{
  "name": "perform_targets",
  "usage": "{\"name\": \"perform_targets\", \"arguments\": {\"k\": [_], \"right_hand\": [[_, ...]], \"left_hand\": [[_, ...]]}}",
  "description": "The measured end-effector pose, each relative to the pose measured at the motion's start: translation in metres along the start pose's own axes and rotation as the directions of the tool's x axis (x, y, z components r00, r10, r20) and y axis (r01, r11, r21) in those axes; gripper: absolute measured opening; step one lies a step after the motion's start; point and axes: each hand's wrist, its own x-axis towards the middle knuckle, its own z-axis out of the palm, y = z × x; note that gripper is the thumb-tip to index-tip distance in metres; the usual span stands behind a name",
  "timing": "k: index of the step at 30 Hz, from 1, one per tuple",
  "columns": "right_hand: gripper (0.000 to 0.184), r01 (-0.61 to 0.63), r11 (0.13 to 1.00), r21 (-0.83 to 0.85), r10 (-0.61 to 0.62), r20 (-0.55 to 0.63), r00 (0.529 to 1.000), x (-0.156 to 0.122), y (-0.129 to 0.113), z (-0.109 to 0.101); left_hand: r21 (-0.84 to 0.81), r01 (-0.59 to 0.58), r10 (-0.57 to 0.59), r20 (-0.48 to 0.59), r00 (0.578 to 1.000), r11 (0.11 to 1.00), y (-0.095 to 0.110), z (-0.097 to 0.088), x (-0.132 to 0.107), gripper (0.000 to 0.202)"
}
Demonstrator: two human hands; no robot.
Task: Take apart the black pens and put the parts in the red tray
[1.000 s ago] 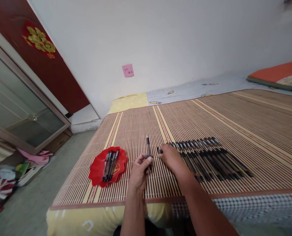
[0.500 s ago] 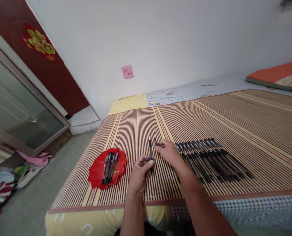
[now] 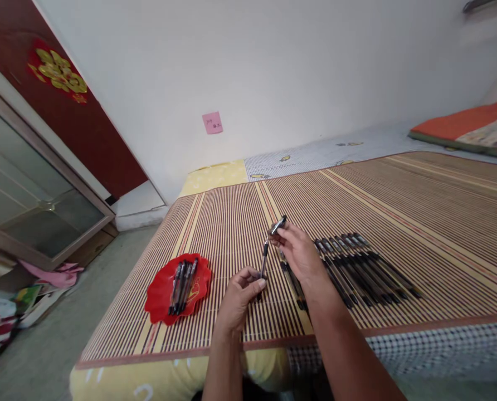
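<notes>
left hand [image 3: 238,298] pinches pen [image 3: 264,260] at near end, shaft pointing up and away; right hand [image 3: 301,253] pinches cap [image 3: 277,225] just beyond far tip.

Centre frame, smooth black plastic pen [image 3: 264,259] and shiny black clipped cap [image 3: 277,225]; beneath, ribbed striped bamboo mat [image 3: 357,189]; lower left, glossy red plastic dish [image 3: 156,295].

The low bed [image 3: 169,373] carries everything, its yellow sheet showing at the near edge. A striped bamboo mat [image 3: 399,200] covers most of it. On the mat sits a red plate [image 3: 156,292] near the left side, with a few dark pens [image 3: 181,278] lying in it. Well to its right is a long row of pens [image 3: 357,262], laid side by side. An orange cushion [image 3: 461,125] rests at the far right.
</notes>
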Motion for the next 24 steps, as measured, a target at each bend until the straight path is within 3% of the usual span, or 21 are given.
{"name": "perform_targets", "arguments": {"k": [12, 20, 24], "right_hand": [[0.012, 0.014, 0.999, -0.041, -0.009, 0.126, 0.992, -0.0034, -0.0058, -0.0006], [0.011, -0.036, 0.975, -0.221, 0.109, 0.325, 0.940, -0.0053, -0.0032, -0.0003], [0.010, -0.028, 0.966, -0.256, 0.123, 0.362, 0.924, -0.0063, 0.0000, 0.0014]], "left_hand": [[0.013, -0.001, 0.001, 0.025, 1.000, 1.000, 0.0019, 0.0033, -0.0023, 0.028], [-0.187, 0.046, -0.045, 0.012, 0.999, 0.981, -0.0005, 0.0040, -0.0026, 0.034], [-0.255, 0.024, -0.030, -0.019, 0.999, 0.967, -0.0012, 0.0057, -0.0027, 0.036]]}}
